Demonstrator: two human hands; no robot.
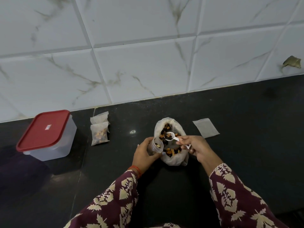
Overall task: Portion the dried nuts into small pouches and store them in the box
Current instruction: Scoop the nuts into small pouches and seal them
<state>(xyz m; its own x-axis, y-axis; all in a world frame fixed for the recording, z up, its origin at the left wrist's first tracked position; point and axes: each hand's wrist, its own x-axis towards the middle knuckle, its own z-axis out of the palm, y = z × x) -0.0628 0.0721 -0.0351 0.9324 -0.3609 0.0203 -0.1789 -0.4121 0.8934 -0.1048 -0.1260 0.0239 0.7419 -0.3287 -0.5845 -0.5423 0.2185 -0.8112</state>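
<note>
A large open bag of mixed dried nuts [171, 159] stands on the black counter in the middle. My left hand [144, 154] grips a small clear pouch [156, 146], held open beside the bag with a few nuts inside. My right hand [194, 148] pinches the handle of a white plastic scoop [170, 135] whose bowl hovers over the bag near the pouch mouth. Two filled pouches [100, 129] lie at the left. An empty flat pouch [206, 130] lies at the right. The clear box with a red lid [46, 134] sits closed at the far left.
The black stone counter [246, 120] runs back to a white marble-tiled wall [148, 55]. A chipped spot [292, 62] marks the wall at the right. My patterned maroon sleeves fill the lower part of the view.
</note>
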